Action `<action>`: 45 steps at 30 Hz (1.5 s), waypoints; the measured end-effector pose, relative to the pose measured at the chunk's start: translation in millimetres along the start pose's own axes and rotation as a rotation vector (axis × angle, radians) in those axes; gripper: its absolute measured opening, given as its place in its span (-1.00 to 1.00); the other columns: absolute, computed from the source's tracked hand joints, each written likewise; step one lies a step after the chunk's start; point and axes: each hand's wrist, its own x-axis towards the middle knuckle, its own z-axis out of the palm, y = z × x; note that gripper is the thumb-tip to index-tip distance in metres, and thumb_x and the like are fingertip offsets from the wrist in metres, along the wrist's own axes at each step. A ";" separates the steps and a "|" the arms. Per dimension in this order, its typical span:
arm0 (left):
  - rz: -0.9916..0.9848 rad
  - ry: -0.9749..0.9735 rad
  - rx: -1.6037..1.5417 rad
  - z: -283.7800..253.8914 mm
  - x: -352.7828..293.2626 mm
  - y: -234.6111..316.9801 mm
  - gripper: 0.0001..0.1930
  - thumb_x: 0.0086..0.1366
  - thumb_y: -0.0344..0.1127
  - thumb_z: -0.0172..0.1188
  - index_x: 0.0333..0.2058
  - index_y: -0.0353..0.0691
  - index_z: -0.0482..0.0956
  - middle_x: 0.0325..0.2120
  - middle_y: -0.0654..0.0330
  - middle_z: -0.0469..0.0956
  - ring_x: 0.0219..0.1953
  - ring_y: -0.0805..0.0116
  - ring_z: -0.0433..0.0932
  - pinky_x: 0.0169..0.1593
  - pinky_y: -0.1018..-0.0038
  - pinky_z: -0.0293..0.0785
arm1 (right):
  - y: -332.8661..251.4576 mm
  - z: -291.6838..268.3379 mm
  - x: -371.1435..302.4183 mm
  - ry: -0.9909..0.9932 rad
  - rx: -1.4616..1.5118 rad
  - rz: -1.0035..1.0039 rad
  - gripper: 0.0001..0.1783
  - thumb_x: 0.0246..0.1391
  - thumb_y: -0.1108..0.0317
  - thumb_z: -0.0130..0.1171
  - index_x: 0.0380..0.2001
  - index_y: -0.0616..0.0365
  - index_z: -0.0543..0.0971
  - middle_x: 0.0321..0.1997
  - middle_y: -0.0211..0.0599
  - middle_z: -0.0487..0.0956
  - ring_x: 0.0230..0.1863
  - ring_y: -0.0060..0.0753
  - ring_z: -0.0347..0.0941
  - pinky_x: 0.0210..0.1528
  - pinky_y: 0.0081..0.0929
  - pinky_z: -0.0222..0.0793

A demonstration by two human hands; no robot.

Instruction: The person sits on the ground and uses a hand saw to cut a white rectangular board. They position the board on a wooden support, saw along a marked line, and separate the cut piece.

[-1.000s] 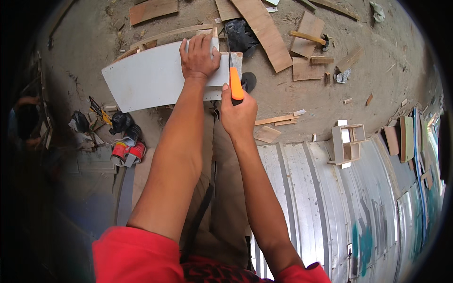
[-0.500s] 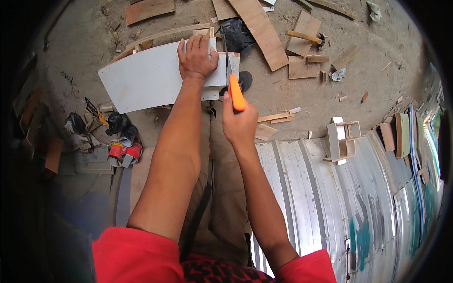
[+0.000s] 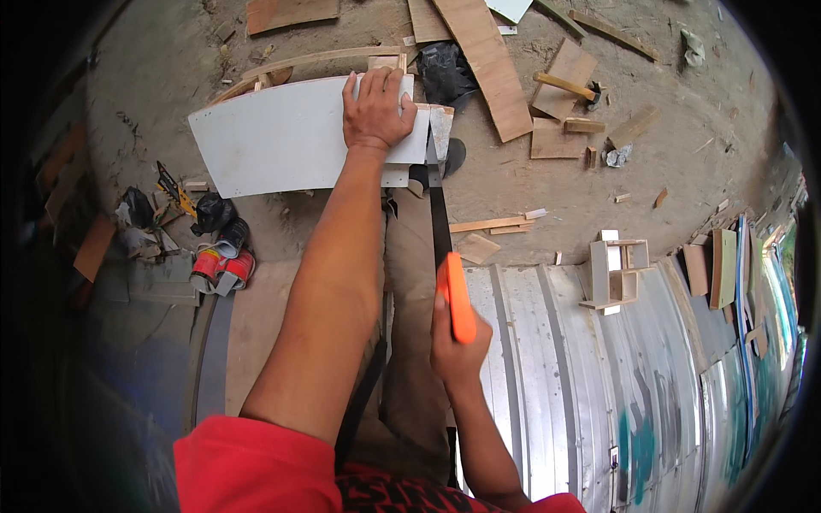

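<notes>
My left hand (image 3: 376, 115) lies on a white board (image 3: 274, 141), thumb out and fingers toward its far edge. This board forms the top of a curved wooden frame (image 3: 316, 60), whose slats show along the far side. A smaller white piece (image 3: 440, 128) sticks out at its right end. My right hand (image 3: 459, 346) is closed around the orange handle of a handsaw (image 3: 463, 299). The dark blade runs away from me, its far part at the white piece just right of my left hand. A shoe partly shows beside the cut.
A hammer (image 3: 566, 87) rests among plywood offcuts at the far right, near a long plank (image 3: 483, 68) and a black plastic bag (image 3: 446, 75). Paint cans (image 3: 233, 269) stand at left. Corrugated metal sheets (image 3: 547, 376) and a small shelf unit (image 3: 611, 274) are at right.
My right hand has drawn the saw back toward me, so much more of its blade shows. My left hand stays on the board. The whole view has shifted slightly.
</notes>
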 end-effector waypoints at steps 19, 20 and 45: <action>0.045 -0.015 0.092 2.6 2.4 0.5 -0.53 0.16 -0.12 0.09 0.07 -0.03 0.50 0.02 0.27 0.53 0.15 0.32 0.44 0.36 0.16 0.08 | -6.7 7.6 18.9 -0.056 0.103 0.183 -0.74 0.24 0.32 0.19 -0.47 0.28 0.55 -0.70 -0.17 0.43 -0.67 -0.33 0.40 -0.54 -0.36 0.28; 0.053 -0.019 0.091 1.6 0.4 0.9 -0.53 0.16 -0.12 0.09 0.07 -0.04 0.50 0.02 0.27 0.53 0.15 0.32 0.44 0.36 0.15 0.08 | 2.0 23.0 51.8 -0.062 0.162 0.235 -0.76 0.22 0.33 0.18 -0.46 0.29 0.56 -0.69 -0.14 0.45 -0.66 -0.30 0.43 -0.52 -0.35 0.30; 0.125 -0.099 0.089 -4.3 0.0 0.4 -0.41 0.11 -0.10 0.13 0.16 -0.09 0.42 0.08 0.20 0.45 0.20 0.26 0.38 0.38 0.09 0.08 | -8.2 57.9 89.6 0.026 0.232 0.198 -0.66 0.25 0.25 0.17 -0.50 0.32 0.50 -0.67 -0.28 0.41 -0.61 -0.49 0.28 -0.49 -0.36 0.22</action>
